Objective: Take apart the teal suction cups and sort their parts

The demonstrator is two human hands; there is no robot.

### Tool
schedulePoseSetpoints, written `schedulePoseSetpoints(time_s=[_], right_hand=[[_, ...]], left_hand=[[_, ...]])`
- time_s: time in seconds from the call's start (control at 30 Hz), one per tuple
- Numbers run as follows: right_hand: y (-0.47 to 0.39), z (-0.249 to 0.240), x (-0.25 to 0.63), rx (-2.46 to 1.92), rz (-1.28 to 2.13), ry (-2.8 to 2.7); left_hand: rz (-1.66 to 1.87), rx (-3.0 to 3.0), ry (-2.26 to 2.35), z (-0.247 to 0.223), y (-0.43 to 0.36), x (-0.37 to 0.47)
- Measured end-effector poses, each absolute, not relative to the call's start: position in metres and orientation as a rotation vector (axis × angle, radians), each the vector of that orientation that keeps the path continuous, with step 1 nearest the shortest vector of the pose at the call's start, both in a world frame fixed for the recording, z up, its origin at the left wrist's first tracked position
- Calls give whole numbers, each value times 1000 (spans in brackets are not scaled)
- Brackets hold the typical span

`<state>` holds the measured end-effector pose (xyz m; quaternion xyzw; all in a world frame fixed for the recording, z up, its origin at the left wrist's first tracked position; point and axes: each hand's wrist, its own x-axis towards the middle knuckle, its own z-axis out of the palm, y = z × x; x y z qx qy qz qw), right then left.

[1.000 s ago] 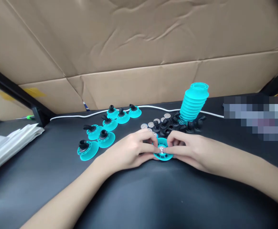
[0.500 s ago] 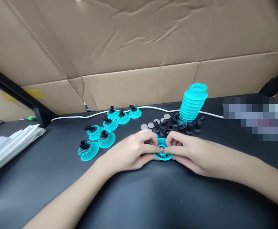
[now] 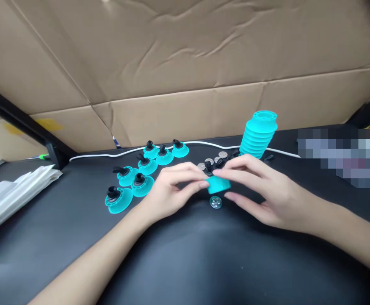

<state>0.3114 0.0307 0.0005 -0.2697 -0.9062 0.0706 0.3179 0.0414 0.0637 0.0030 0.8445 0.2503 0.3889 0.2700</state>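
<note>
A turquoise cup-shaped part (image 3: pixel 218 185) is tilted up off the black table, pinched at its left edge by my left hand (image 3: pixel 180 186). My right hand (image 3: pixel 264 190) has its fingers apart at the right side of the part, the thumb below and the fingertips by the top edge. Just under the part a round metal disc (image 3: pixel 216 202) lies on the table. Behind my hands are black knobbed pieces (image 3: pixel 208 166) and more metal discs (image 3: pixel 222 155), partly hidden by my right hand.
Several turquoise parts with black knobs (image 3: pixel 142 185) stand at the left. A stack of turquoise parts (image 3: pixel 258 133) rises behind my right hand. A white cable (image 3: pixel 109 156) runs before the cardboard wall (image 3: pixel 185 55). White packets (image 3: pixel 16 195) lie far left.
The turquoise part has been lifted and tipped away from the table, uncovering the metal disc. My right hand has opened and its fingers have spread.
</note>
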Motion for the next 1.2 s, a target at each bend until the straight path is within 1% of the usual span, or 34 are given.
schedulePoseSetpoints(time_s=[0.1, 0.2, 0.27, 0.37, 0.47, 0.6, 0.87, 1.0, 1.1, 1.2], right_hand=[[31, -1, 310, -719, 89, -2352], [32, -3, 310, -716, 20, -2329], [32, -2, 309, -709, -1, -2318], [33, 3, 309, -745, -38, -2277], [35, 7, 312, -809, -127, -2247], [40, 10, 316, -848, -244, -2213], [52, 32, 335, -966, -520, -2057], [69, 44, 351, -1017, -692, -1942], [84, 47, 362, -1053, -752, -1880], [96, 43, 369, -1112, -732, -1896]], left_hand=[[1041, 2003, 751, 3, 58, 48], [947, 1744, 698, 1, 53, 55], [907, 1723, 710, -1, 52, 56], [847, 2005, 733, -2, 54, 52], [700, 2343, 629, -5, 56, 47], [562, 2594, 512, -9, 57, 46], [405, 2904, 545, 10, 54, 38], [395, 3026, 630, 16, 57, 28], [394, 3073, 676, 14, 62, 21], [387, 3084, 692, 11, 68, 16]])
